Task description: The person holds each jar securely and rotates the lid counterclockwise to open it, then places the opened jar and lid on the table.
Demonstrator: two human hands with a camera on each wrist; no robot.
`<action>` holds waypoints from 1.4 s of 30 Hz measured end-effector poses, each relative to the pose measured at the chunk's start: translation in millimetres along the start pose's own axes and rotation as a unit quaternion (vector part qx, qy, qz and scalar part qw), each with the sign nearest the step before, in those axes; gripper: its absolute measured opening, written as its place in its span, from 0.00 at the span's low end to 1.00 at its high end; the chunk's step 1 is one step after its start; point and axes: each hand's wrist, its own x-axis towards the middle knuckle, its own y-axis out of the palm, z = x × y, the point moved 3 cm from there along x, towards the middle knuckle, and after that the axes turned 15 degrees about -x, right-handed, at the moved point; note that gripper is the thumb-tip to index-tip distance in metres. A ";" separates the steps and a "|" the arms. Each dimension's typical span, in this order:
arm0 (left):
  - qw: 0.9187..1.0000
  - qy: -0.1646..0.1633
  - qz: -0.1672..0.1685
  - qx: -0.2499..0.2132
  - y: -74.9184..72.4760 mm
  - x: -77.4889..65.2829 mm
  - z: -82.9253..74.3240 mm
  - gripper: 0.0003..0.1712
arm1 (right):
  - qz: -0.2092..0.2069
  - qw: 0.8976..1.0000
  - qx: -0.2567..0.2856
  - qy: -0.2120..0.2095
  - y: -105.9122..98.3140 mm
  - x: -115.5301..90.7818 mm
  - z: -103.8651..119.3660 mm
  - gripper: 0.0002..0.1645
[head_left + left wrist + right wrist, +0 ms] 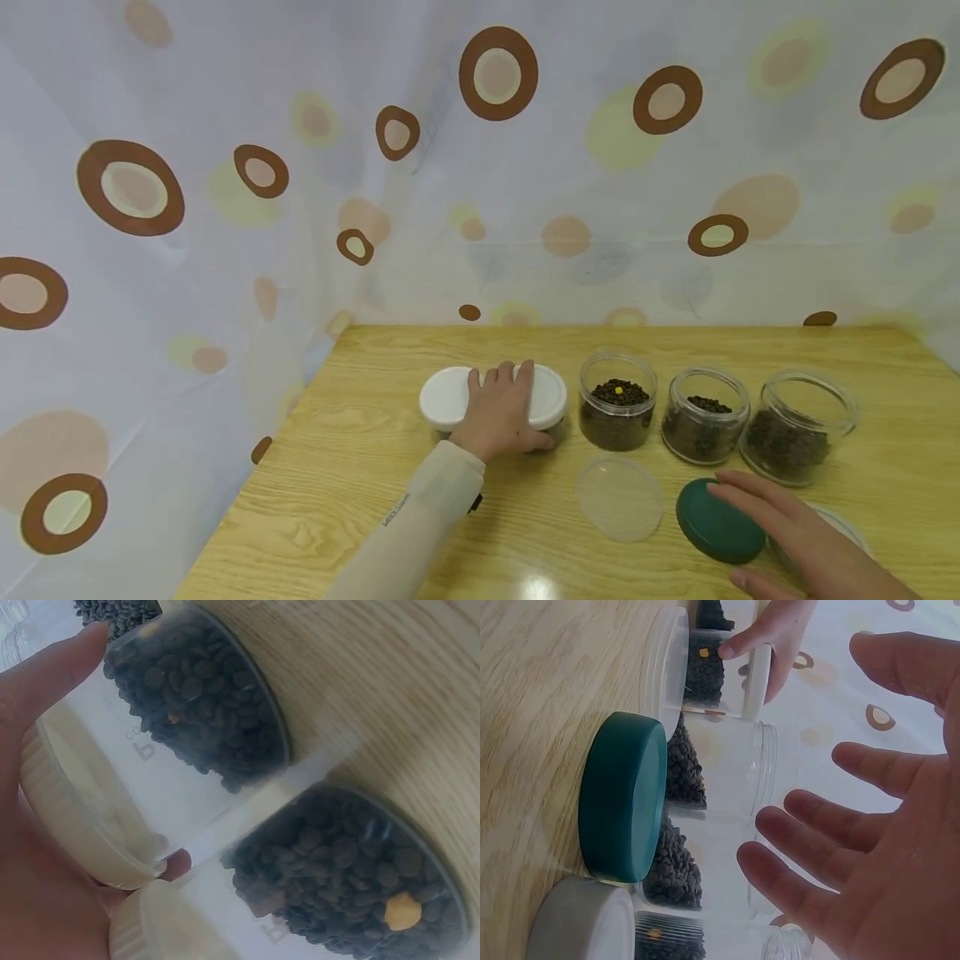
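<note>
My left hand [498,417] grips a clear jar with a white lid [550,396], its thumb against the jar's side. Through the wall of this jar [210,697], dark pellets show in the left wrist view. Close beside it stands a second white-lidded jar [442,400], with an orange-yellow piece [403,910] among its dark pellets. My right hand [817,542] holds nothing; its fingers are spread in the right wrist view, close to a dark green lid [622,796]. A pale lid [843,527] lies partly hidden behind that hand.
To the right of the lidded jars stand three open jars of dark pellets: a left one [617,425], a middle one [701,433] and a right one [787,446]. A translucent lid [619,498] lies in front. Patterned curtains [570,167] hang behind the wooden table [322,517].
</note>
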 end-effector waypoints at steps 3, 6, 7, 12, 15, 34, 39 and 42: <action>1.000 0.009 -0.014 -0.003 -1.1 0.5 1.2 0.65 | -0.008 1.000 -0.009 -0.004 -2.4 1.2 0.7 0.54; 0.999 0.019 -0.027 -0.001 -2.8 -0.2 1.6 0.64 | -0.005 1.000 -0.010 -0.002 -2.5 1.1 0.4 0.54; 0.999 0.022 -0.030 -0.002 -3.3 -0.4 1.5 0.63 | -0.003 1.000 -0.008 -0.001 -1.8 0.5 0.3 0.53; 0.998 0.044 -0.049 -0.006 -6.2 -1.0 -1.1 0.62 | 0.001 1.000 0.003 0.003 2.9 -2.2 0.3 0.53; 0.996 0.051 -0.064 -0.018 -11.8 -3.2 -5.6 0.62 | -0.001 1.000 0.004 0.005 2.1 -2.0 1.4 0.53; 0.951 0.130 -0.166 -0.225 -32.6 -51.6 -18.7 0.56 | -0.006 1.000 -0.001 -0.020 -1.2 6.6 15.3 0.54; 0.937 0.137 -0.167 -0.274 -31.1 -63.6 -19.1 0.59 | 0.001 1.000 0.007 -0.018 1.1 5.9 15.1 0.53; 0.927 0.131 -0.154 -0.316 -29.9 -68.7 -19.4 0.63 | 0.004 1.000 0.009 -0.018 2.2 5.6 14.8 0.52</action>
